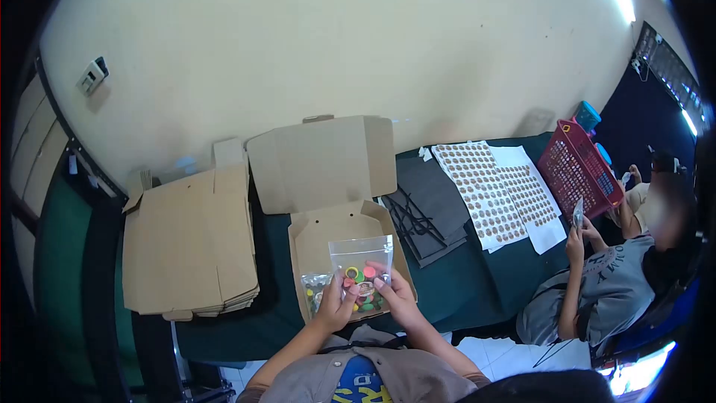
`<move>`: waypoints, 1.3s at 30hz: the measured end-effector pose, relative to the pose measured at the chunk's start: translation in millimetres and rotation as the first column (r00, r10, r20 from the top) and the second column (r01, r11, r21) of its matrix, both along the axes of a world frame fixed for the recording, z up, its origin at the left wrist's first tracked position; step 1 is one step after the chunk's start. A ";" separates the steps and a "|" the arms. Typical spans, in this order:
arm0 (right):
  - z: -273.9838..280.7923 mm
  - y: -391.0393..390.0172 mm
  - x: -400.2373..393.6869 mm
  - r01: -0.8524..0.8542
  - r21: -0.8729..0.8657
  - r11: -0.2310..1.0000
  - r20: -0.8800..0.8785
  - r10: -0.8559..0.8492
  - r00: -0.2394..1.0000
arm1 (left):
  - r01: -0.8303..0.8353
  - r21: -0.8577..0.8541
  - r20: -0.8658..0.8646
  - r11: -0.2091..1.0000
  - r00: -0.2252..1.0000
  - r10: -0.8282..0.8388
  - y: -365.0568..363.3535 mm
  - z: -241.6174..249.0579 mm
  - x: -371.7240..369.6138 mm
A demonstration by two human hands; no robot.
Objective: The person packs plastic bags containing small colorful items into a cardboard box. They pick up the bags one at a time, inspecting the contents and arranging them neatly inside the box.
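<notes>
Over box (317, 242), bag (361, 252) is pinched by left hand (334, 306) and right hand (398, 297), fingers (382, 286) closed. If unsealed, pieces (369, 272) could be spilled.

The bag (362, 248) is clear, glossy plastic; the box (302, 235), matt cardboard; the worktop (455, 295), matt cloth; the sheets (481, 194), smooth paper; the basket (570, 172), plastic.

Grey T-shirt (626, 280), at right: dark chest lettering (605, 263), set sideways, appears to read "OMMY"; any further characters not legible. Camera wearer's blue shirt (350, 375): large yellow letters, partly covered, an "R" apparently among them; no full word legible. Printed sheets (481, 195) on the desk (440, 295): rows of small round brown prints, wording unreadable. Clear bag (362, 248): round label (365, 289), text illegible.
</notes>
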State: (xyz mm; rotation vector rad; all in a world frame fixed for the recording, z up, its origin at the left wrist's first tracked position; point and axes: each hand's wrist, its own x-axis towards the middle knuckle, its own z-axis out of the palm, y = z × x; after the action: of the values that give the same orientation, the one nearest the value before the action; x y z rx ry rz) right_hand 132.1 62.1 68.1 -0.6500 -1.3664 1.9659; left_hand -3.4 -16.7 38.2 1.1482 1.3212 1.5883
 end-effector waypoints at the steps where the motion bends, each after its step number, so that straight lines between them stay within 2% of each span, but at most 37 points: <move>1: 4.7 -2.0 2.0 -0.011 -0.007 1.000 0.005 0.011 1.000 | 0.020 0.026 -0.004 0.999 1.000 -0.020 -2.1 0.2 -1.3; 2: 12.6 -5.9 5.6 -0.022 0.089 0.996 0.070 0.016 0.997 | 0.008 0.017 0.001 1.000 1.000 -0.008 -4.6 1.9 -1.3; 3: 20.1 -10.0 9.1 -0.041 0.181 0.983 0.134 0.016 0.991 | 0.016 0.079 -0.107 0.997 0.994 -0.007 -7.6 13.1 -0.8; 4: 26.7 -13.3 12.4 -0.055 0.163 0.985 0.138 0.032 0.990 | 0.030 0.134 -0.217 0.991 0.976 -0.001 -12.4 25.7 -0.1; 5: 33.4 -15.8 15.4 -0.056 0.281 0.958 0.127 0.021 0.992 | 0.081 0.098 -0.124 0.992 0.990 -0.069 -20.0 40.2 1.0; 6: 38.7 -16.6 17.8 -0.052 0.396 0.917 0.113 0.008 0.994 | 0.072 0.082 -0.122 0.994 0.991 -0.062 -21.1 41.4 -0.9; 8: 45.2 -16.1 21.4 -0.055 0.382 0.922 0.108 0.014 0.994 | 0.163 0.149 -0.184 0.975 0.974 -0.135 -23.5 42.3 -2.1; 10: 49.2 -14.6 23.3 -0.121 0.454 0.883 0.121 0.074 0.990 | 0.182 0.099 -0.194 0.978 0.968 -0.161 -25.5 41.9 -2.9; 12: 47.3 -17.1 20.7 -0.113 0.435 0.893 0.115 0.069 0.991 | 0.096 0.102 -0.205 0.990 0.976 -0.074 -27.3 40.4 -1.4; 14: 47.6 -16.3 18.5 -0.126 0.544 0.829 0.158 0.046 0.986 | 0.093 0.100 -0.157 0.991 0.985 -0.077 -27.6 37.8 -0.4; 19: 50.2 -16.3 15.8 -0.119 0.463 0.878 0.153 0.053 0.987 | 0.060 0.099 -0.011 0.993 0.998 -0.059 -28.7 31.5 0.4; 21: 51.3 -16.4 15.4 -0.125 0.430 0.894 0.161 0.061 0.985 | 0.013 0.305 -0.250 0.952 0.966 0.067 -22.0 30.9 -2.3; 22: 50.5 -17.0 14.6 -0.111 0.456 0.883 0.162 0.040 0.986 | 0.014 0.306 -0.248 0.952 0.966 0.066 -21.7 31.9 -1.6; 24: 48.5 -18.1 14.7 -0.098 0.480 0.872 0.165 0.020 0.986 | 0.102 0.125 -0.164 0.987 0.983 -0.081 -23.6 35.6 0.5; 25: 47.4 -18.6 15.3 -0.076 0.413 0.908 0.158 0.011 0.987 | 0.102 0.124 -0.163 0.987 0.983 -0.081 -23.8 38.7 -0.3; 27: 43.6 -20.0 16.0 -0.054 0.342 0.938 0.155 0.000 0.988 | 0.201 0.044 -0.301 0.979 0.937 -0.179 -21.7 46.9 -3.1; 29: 38.7 -20.6 15.6 -0.044 0.194 0.980 0.099 0.025 0.995 | 0.215 0.070 -0.261 0.974 0.946 -0.190 -21.2 53.0 -1.9; 30: 37.6 -19.2 14.6 -0.046 0.196 0.980 0.102 0.026 0.994 | 0.227 0.097 -0.223 0.969 0.954 -0.202 -20.9 54.2 -1.2; 32: 37.0 -16.5 11.4 -0.067 0.423 0.903 0.132 0.012 0.991 | 0.202 0.114 -0.176 0.973 0.968 -0.181 -22.2 41.8 -2.2; 33: 40.0 -16.3 10.2 -0.068 0.424 0.903 0.133 0.013 0.991 | 0.178 0.129 -0.130 0.975 0.978 -0.162 -22.0 40.7 -2.7; 34: 44.8 -17.3 9.4 -0.064 0.438 0.897 0.155 -0.005 0.988 | 0.178 0.129 -0.130 0.975 0.978 -0.161 -22.0 41.7 -2.6; 36: 45.0 -19.5 9.3 -0.058 0.453 0.890 0.175 -0.025 0.984 | 0.176 0.144 -0.242 0.974 0.961 -0.138 -21.1 47.6 -2.0; 38: 37.4 -21.5 9.9 -0.031 0.196 0.980 0.158 0.000 0.987 | 0.173 0.135 -0.255 0.976 0.958 -0.135 -20.5 47.7 -2.2; 39: 36.8 -21.0 9.5 -0.029 0.197 0.980 0.158 -0.003 0.987 | 0.169 0.124 -0.266 0.978 0.955 -0.132 -20.3 47.6 -1.7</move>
State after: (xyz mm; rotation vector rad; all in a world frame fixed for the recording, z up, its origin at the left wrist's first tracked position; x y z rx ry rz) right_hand 141.6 41.1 104.8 -0.7150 -1.6425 1.7890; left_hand -5.0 -37.0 85.8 1.5514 1.2592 1.4800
